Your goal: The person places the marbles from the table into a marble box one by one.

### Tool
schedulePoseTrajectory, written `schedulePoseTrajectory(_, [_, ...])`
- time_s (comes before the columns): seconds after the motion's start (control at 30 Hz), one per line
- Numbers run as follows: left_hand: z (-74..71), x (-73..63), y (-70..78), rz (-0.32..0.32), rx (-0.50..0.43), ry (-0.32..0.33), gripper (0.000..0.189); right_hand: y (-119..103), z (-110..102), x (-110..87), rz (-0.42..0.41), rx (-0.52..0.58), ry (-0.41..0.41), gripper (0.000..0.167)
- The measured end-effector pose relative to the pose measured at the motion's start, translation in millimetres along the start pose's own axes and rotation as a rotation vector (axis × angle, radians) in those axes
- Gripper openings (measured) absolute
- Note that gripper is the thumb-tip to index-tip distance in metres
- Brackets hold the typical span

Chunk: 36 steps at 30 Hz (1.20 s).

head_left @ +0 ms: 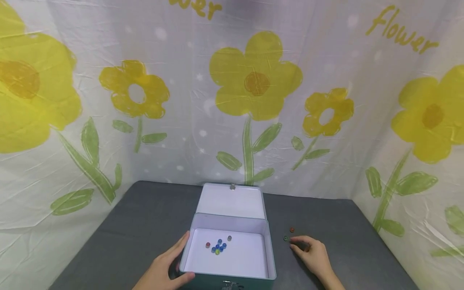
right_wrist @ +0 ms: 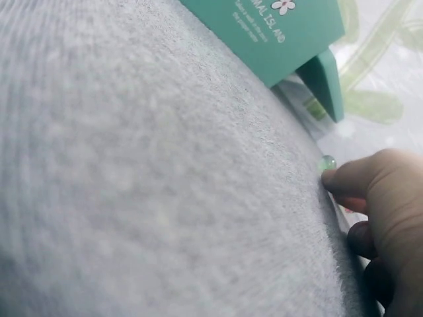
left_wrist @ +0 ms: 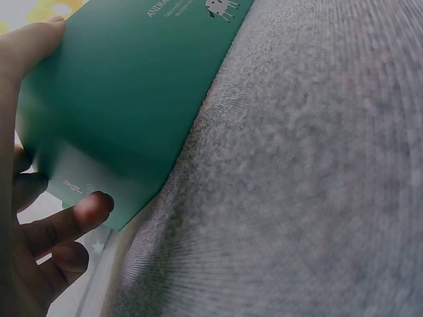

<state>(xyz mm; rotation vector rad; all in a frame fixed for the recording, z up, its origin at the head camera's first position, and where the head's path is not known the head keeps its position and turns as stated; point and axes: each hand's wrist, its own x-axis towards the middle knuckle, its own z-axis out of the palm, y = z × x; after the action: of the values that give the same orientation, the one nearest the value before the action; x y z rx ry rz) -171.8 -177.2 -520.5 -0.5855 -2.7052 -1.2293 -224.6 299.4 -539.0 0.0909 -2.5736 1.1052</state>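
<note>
A green metal box [head_left: 250, 262] with a white inside lies with its lid [head_left: 232, 201] folded back. Inside are several blue marbles [head_left: 219, 241], a red marble [head_left: 208, 245], a yellow-green marble [head_left: 217, 252] and a greyish marble [head_left: 229, 238]. My left hand [head_left: 163, 264] grips the box's near left corner, thumb at the front and fingers along the side wall. To the right of the box, my right hand [head_left: 313, 255] has its fingertips beside a green marble [head_left: 285, 238]; whether they touch it I cannot tell. A reddish-brown marble [head_left: 292, 230] lies just beyond.
A dark grey cloth [head_left: 145, 217] covers the table. Behind and at both sides hangs a pale curtain [head_left: 188, 153] printed with yellow flowers. The box has a metal latch [head_left: 229, 284] at the front, and its opened lid reaches toward the back edge.
</note>
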Motion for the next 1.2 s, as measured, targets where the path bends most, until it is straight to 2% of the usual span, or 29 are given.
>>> schedulePoseTrajectory(0.2, [-2.8,-0.1,1.4,-0.010,0.002,-0.007,0.099,-1.8,1.7,-1.5,-0.099,0.027,-0.028,0.027])
schedulePoseTrajectory(0.3, [-3.9,0.3,2.3,-0.005,-0.005,-0.007,0.098,-2.0,2.0,-1.9,-0.110,0.029,-0.048,0.027])
schedulePoseTrajectory(0.53, [-4.5,2.5,3.2,0.013,0.005,0.004,0.098,-1.8,3.4,-0.2,-0.131,0.012,-0.035,0.025])
schedulePoseTrajectory(0.73, [-5.1,0.6,0.1,0.019,0.030,0.014,0.098,-5.7,6.3,1.3,-0.130,0.020,-0.021,0.023])
schedulePoseTrajectory(0.97, [-4.4,-2.2,-1.1,0.014,0.025,0.008,0.100,-10.1,7.5,1.6,-0.070,0.021,-0.026,0.021])
schedulePoseTrajectory(1.2, [-1.9,-0.2,-0.4,-0.003,-0.003,-0.016,0.098,-10.1,6.1,5.9,-0.055,0.013,0.056,0.026])
